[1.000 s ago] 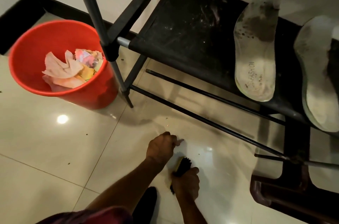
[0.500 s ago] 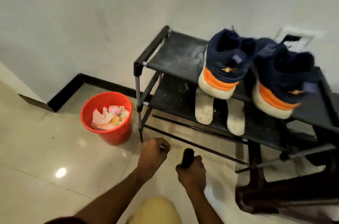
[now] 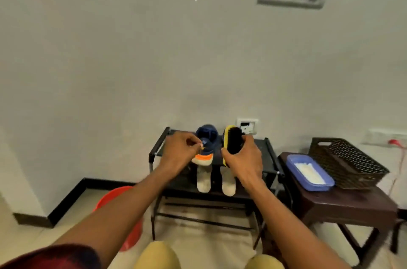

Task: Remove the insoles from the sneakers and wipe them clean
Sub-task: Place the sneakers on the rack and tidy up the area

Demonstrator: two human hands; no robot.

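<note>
The right grip [image 3: 244,158] is clamped around a brush [image 3: 234,139], which is held upright with its black bristles turned toward the camera and a yellow edge on its left side. The left grip [image 3: 179,152] is held level with it and just to its left, thumb and forefinger drawn together. Whether anything is pinched between them cannot be told.

Right at that pinch, a navy sneaker [image 3: 207,144] with an orange and white heel is seen on the top shelf of a black shoe rack [image 3: 156,147]. Directly below both grips, two pale insoles [image 3: 203,178] are laid side by side on the rack's lower shelf, out of the sneaker.

Below and left of the left grip, a red bucket [image 3: 110,199] is partly hidden by the forearm. To the right of the right grip, a brown worktop [image 3: 352,205] is loaded with a blue tray [image 3: 328,184] of white matter and a dark latticed basket [image 3: 350,163], set touching each other.
</note>
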